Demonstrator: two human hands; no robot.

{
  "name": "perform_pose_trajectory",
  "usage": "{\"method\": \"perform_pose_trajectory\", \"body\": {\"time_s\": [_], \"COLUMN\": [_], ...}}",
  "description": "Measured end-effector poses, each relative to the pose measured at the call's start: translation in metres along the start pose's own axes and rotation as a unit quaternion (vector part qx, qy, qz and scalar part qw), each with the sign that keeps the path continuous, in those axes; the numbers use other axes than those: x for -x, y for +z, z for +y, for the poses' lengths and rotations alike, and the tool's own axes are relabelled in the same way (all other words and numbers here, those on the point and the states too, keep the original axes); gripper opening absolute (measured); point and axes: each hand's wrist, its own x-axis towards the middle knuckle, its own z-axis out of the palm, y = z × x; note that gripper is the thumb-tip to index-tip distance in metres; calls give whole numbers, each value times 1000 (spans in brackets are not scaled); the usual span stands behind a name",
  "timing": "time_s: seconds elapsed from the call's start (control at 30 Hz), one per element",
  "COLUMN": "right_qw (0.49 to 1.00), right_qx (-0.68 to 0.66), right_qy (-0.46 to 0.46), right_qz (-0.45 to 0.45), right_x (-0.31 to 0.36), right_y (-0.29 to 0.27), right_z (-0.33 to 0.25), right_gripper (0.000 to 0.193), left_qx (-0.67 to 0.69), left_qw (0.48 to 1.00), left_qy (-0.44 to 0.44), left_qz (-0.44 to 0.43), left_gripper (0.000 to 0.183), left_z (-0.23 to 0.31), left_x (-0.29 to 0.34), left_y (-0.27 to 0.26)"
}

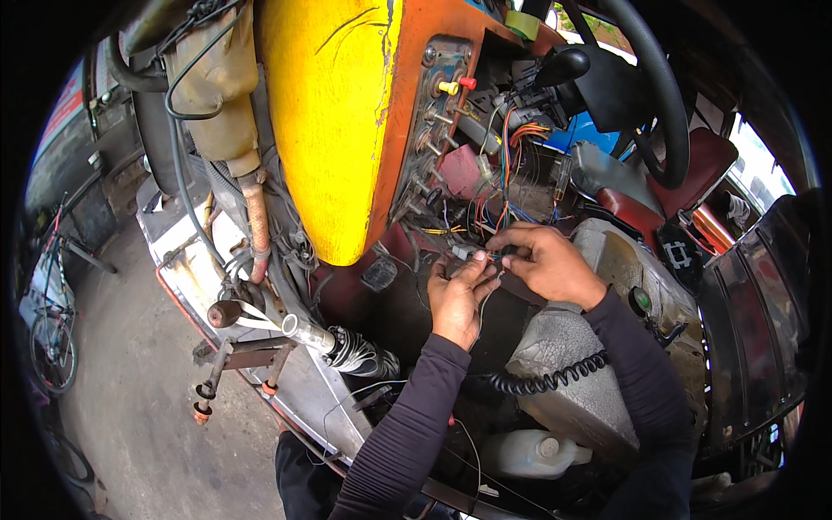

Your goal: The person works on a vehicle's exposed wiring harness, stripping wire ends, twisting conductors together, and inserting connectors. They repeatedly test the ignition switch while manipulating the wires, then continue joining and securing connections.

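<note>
My left hand (458, 302) and my right hand (553, 263) meet in front of the open dashboard. Pinched between their fingertips is a small bunch of thin coloured wires (495, 256), with blue and red strands showing. A pale plastic connector (462, 251) sticks out beside my left fingertips. Something dark at my right fingertips is partly covered, and its kind cannot be made out. A thin white wire hangs from the fingers past my left palm. Just beyond my hands, loose orange wires (529, 132) and other strands spill from under the steering column.
The black steering wheel (674, 104) rises at the far right. A yellow and orange body panel (334, 113) stands left of the dashboard. A coiled black cord (550, 380) crosses below my right forearm, above a whitish jug (536, 454). A wire-wrapped roll (364, 354) lies at left.
</note>
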Motion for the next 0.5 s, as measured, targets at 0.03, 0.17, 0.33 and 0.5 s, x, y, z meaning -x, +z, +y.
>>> {"method": "perform_pose_trajectory", "body": {"time_s": [0.03, 0.17, 0.33, 0.5], "right_qw": [1000, 1000, 999, 994], "right_qx": [9, 22, 7, -76], "right_qy": [-3, 10, -40, 34], "right_qz": [-1, 1, 25, 78], "right_x": [-2, -9, -16, -12], "right_y": [1, 3, 9, 11], "right_z": [4, 14, 28, 20], "right_gripper": [32, 30, 28, 29], "left_qx": [-1, -1, 12, 23], "left_qw": [1000, 1000, 1000, 999], "left_qy": [2, 5, 3, 16], "left_qz": [-5, -19, -18, -35], "left_gripper": [74, 72, 72, 75], "left_z": [0, -2, 0, 0], "left_x": [0, 1, 3, 4], "left_y": [-1, 1, 3, 2]}}
